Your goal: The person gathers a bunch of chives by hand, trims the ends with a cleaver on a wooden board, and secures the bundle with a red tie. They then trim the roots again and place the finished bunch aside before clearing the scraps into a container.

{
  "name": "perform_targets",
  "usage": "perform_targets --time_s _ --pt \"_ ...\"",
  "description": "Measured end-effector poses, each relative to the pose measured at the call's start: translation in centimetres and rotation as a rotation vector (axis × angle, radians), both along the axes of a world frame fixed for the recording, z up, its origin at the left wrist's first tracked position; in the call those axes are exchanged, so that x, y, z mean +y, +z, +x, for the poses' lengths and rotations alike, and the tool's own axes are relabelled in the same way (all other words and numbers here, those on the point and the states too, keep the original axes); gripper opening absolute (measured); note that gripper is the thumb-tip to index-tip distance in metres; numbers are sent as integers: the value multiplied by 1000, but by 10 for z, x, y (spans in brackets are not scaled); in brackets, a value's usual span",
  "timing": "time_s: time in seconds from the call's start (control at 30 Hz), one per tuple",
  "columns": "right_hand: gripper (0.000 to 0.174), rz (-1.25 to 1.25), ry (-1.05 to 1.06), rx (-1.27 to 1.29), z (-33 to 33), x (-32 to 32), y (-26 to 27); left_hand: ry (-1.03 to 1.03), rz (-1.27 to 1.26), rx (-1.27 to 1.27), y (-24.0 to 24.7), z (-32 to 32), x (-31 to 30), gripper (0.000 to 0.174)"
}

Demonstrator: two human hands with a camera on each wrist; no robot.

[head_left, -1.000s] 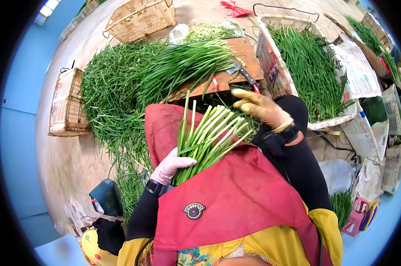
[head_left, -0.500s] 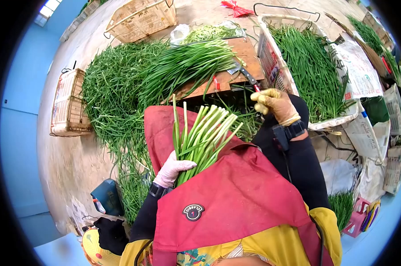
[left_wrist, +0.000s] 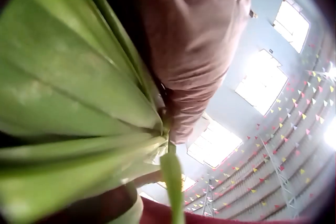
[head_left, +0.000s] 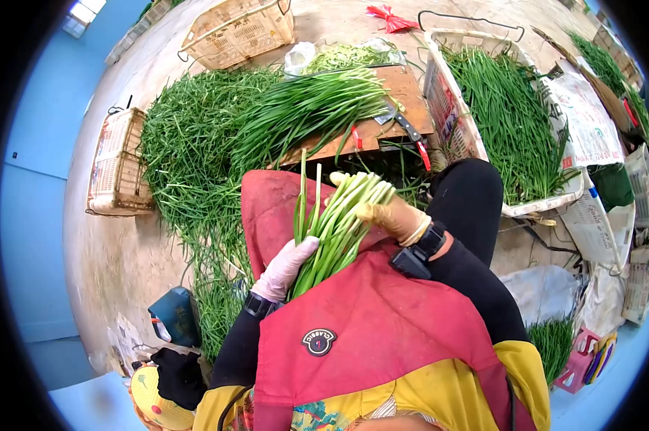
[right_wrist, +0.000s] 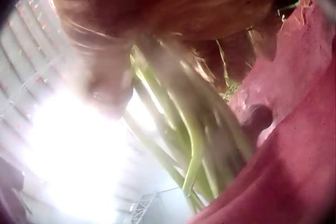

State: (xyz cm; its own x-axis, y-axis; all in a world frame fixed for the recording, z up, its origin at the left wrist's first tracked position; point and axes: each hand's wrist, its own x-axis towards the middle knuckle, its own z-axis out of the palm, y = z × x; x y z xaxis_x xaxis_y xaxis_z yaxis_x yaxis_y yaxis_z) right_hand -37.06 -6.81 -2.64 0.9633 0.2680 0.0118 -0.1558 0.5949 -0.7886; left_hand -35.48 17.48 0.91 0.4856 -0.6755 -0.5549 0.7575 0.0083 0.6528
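Note:
In the head view, my left hand [head_left: 285, 271], in a pale thin glove, grips a bunch of garlic chives [head_left: 333, 241] over the red apron [head_left: 360, 316], its thumb across the stalks. The white-green stem ends fan up and to the right. My right hand [head_left: 393, 218], in a yellowed glove, holds the bunch near those ends, fingers behind and thumb in front. Broad green leaves [left_wrist: 68, 87] fill much of the left wrist view beside the glove. Blurred stems [right_wrist: 184, 113] run down from under my right glove in the right wrist view.
Ahead stands a wooden board [head_left: 412, 93] bearing more chives [head_left: 317, 108] and a knife [head_left: 408, 128]. A leafy pile [head_left: 195, 136] spreads left of it. At the right is a crate [head_left: 511, 210] full of chives; other crates [head_left: 242, 32] stand on the floor.
My right hand was off the bunch, pulled back to the right with fingers curled, and has now come left and taken hold of the stem ends. The left hand keeps its grip.

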Motion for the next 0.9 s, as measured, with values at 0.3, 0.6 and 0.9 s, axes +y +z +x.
perform_targets --time_s 0.3,0.6,0.9 --pt "88 247 -136 75 3 20 22 -14 43 -163 2 5 -1 52" --pt "57 33 -206 167 3 19 26 118 79 -290 0 8 -9 43" --pt "59 118 -225 181 3 23 30 12 110 -387 6 10 -16 29"
